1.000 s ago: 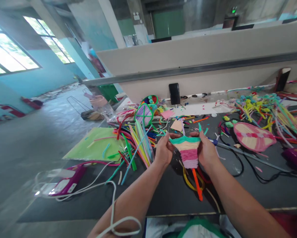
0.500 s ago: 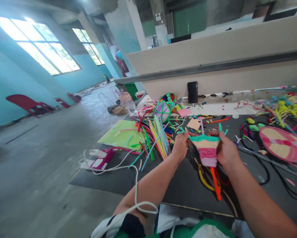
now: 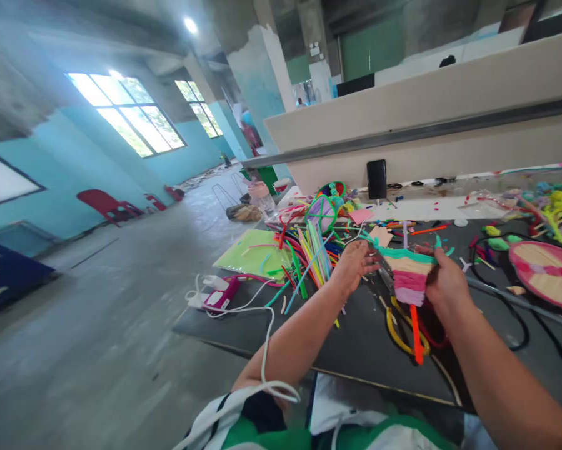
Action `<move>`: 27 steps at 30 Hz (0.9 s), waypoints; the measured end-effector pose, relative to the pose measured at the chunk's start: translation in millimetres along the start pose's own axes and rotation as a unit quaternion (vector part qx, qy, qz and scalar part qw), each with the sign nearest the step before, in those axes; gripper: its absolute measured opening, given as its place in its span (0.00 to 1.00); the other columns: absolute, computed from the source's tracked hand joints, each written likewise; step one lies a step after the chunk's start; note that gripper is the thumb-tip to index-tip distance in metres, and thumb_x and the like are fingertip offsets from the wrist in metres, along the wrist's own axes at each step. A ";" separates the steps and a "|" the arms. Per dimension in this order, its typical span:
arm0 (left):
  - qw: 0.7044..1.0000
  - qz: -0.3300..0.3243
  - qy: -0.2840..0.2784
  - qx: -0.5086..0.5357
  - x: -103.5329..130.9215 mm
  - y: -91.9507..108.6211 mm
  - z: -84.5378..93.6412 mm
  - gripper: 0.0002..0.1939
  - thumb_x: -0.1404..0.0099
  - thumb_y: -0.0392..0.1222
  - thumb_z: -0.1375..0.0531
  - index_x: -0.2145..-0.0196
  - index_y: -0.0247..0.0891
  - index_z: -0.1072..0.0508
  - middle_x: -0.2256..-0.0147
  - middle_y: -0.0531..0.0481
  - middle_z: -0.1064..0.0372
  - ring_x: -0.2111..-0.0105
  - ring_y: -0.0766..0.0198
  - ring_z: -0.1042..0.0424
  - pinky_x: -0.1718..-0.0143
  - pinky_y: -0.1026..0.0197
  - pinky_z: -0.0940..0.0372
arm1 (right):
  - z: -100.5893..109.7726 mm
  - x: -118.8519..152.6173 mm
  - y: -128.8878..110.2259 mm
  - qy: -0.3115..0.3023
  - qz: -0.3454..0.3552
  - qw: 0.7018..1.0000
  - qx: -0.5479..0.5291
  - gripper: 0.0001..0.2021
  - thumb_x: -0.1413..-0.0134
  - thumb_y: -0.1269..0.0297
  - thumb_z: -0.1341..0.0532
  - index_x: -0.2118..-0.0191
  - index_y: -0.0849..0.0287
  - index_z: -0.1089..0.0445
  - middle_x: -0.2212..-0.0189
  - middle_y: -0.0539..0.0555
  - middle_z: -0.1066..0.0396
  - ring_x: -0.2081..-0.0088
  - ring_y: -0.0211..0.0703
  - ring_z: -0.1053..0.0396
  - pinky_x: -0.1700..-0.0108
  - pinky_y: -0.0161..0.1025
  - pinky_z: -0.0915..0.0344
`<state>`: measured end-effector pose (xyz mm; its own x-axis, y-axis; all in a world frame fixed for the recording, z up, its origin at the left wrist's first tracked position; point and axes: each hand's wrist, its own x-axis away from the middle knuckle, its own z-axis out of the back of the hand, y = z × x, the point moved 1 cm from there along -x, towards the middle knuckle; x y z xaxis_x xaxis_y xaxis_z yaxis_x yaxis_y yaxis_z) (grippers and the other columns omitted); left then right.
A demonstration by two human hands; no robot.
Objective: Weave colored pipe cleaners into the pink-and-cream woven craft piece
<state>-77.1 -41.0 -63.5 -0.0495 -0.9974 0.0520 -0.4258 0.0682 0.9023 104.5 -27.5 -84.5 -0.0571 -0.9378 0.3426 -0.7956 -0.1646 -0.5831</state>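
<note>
My right hand (image 3: pixel 449 284) pinches the right edge of a striped pipe-cleaner piece (image 3: pixel 409 275), thumb up along its side. The piece tapers downward through teal, cream, magenta and lilac bands, with a lilac stem on top and an orange stem hanging below. Beside its left teal tip, my left hand (image 3: pixel 356 265) has its fingers apart and seems to hold nothing. Scissors with yellow handles (image 3: pixel 393 331) lie on the dark tabletop (image 3: pixel 356 350) beneath the piece. A bundle of coloured pipe cleaners (image 3: pixel 316 253) spreads to the left of my left hand.
A pink oval pipe-cleaner piece (image 3: pixel 543 272) lies at right near a black cable. A phone (image 3: pixel 377 179) leans on the partition. At left are a green plastic packet (image 3: pixel 247 253), a magenta power strip (image 3: pixel 222 297) with white cord, and a clear bottle (image 3: pixel 262 200).
My left hand has loosened from the left tip of the striped piece and its fingers have spread. My right hand still holds it. The view has swung left.
</note>
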 end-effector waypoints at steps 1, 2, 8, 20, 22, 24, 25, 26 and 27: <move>1.000 0.002 0.001 -0.012 5.8 5.8 -0.4 0.16 0.41 0.50 0.38 0.62 0.38 0.36 0.66 0.48 0.32 0.68 0.63 0.26 0.67 0.58 0.30 | 0.6 -0.6 -0.3 -0.001 -0.003 1.000 -0.003 0.17 0.38 0.61 0.52 0.69 0.61 0.29 0.76 0.57 0.26 0.71 0.47 0.25 0.60 0.49 0.28; 1.000 0.003 0.007 -0.027 11.4 12.6 1.0 0.16 0.41 0.51 0.39 0.61 0.39 0.36 0.65 0.48 0.32 0.67 0.62 0.26 0.67 0.57 0.30 | 1.4 -1.4 -0.3 -0.002 -0.008 1.000 -0.004 0.17 0.38 0.61 0.52 0.68 0.61 0.29 0.76 0.57 0.26 0.71 0.47 0.25 0.60 0.49 0.28; 0.974 -0.077 0.104 -0.183 32.5 63.5 63.7 0.18 0.44 0.46 0.37 0.58 0.36 0.32 0.65 0.48 0.31 0.71 0.67 0.29 0.71 0.63 0.32 | 6.8 -7.5 2.6 -0.013 -0.023 1.000 -0.016 0.15 0.39 0.61 0.50 0.68 0.61 0.29 0.77 0.56 0.25 0.72 0.46 0.26 0.62 0.47 0.28; 0.845 -0.075 0.197 -0.491 55.5 56.2 138.8 0.10 0.50 0.45 0.40 0.71 0.35 0.27 0.81 0.55 0.36 0.81 0.69 0.38 0.78 0.66 0.43 | 5.6 -3.9 8.3 -0.043 -0.062 0.997 -0.016 0.15 0.41 0.60 0.48 0.69 0.60 0.28 0.78 0.56 0.26 0.70 0.48 0.25 0.62 0.48 0.28; 0.826 -0.086 0.184 -0.526 52.3 41.6 123.5 0.09 0.50 0.43 0.39 0.72 0.36 0.26 0.78 0.53 0.33 0.77 0.66 0.35 0.74 0.64 0.42 | 7.3 -6.7 9.1 -0.047 -0.053 0.997 -0.023 0.14 0.42 0.60 0.47 0.69 0.61 0.28 0.78 0.56 0.26 0.70 0.48 0.25 0.61 0.49 0.28; 0.795 -0.097 0.169 -0.574 49.6 30.6 111.1 0.08 0.48 0.42 0.40 0.70 0.37 0.25 0.76 0.52 0.32 0.73 0.64 0.34 0.69 0.63 0.41 | 8.1 -8.3 9.9 -0.050 -0.052 0.997 -0.026 0.14 0.43 0.59 0.46 0.69 0.61 0.28 0.78 0.56 0.26 0.70 0.49 0.25 0.61 0.49 0.28; 0.768 -0.102 0.157 -0.612 48.7 26.7 107.2 0.08 0.47 0.41 0.41 0.69 0.38 0.24 0.74 0.51 0.31 0.71 0.63 0.33 0.66 0.62 0.40 | 7.8 -8.1 10.1 -0.049 -0.055 0.997 -0.025 0.14 0.43 0.59 0.46 0.69 0.61 0.28 0.78 0.56 0.26 0.70 0.49 0.25 0.61 0.50 0.28; 0.738 -0.105 0.146 -0.651 48.3 23.5 105.3 0.09 0.46 0.40 0.41 0.67 0.39 0.24 0.73 0.51 0.31 0.69 0.62 0.32 0.64 0.62 0.40 | 7.0 -7.0 10.3 -0.047 -0.059 0.997 -0.024 0.14 0.43 0.59 0.47 0.69 0.61 0.28 0.78 0.56 0.26 0.70 0.50 0.25 0.61 0.50 0.28; 0.709 -0.104 0.136 -0.684 48.4 21.0 105.3 0.10 0.45 0.39 0.42 0.66 0.39 0.24 0.72 0.51 0.31 0.67 0.62 0.32 0.63 0.62 0.40 | 5.7 -5.3 10.5 -0.044 -0.063 0.997 -0.024 0.14 0.43 0.59 0.47 0.70 0.61 0.28 0.78 0.57 0.25 0.70 0.50 0.25 0.61 0.51 0.29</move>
<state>-183.6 -85.5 -87.1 0.1403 -0.9628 -0.2308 0.8863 0.0182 0.4628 99.9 -26.0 -96.6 0.0973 -0.9342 0.3432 -0.8209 -0.2703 -0.5031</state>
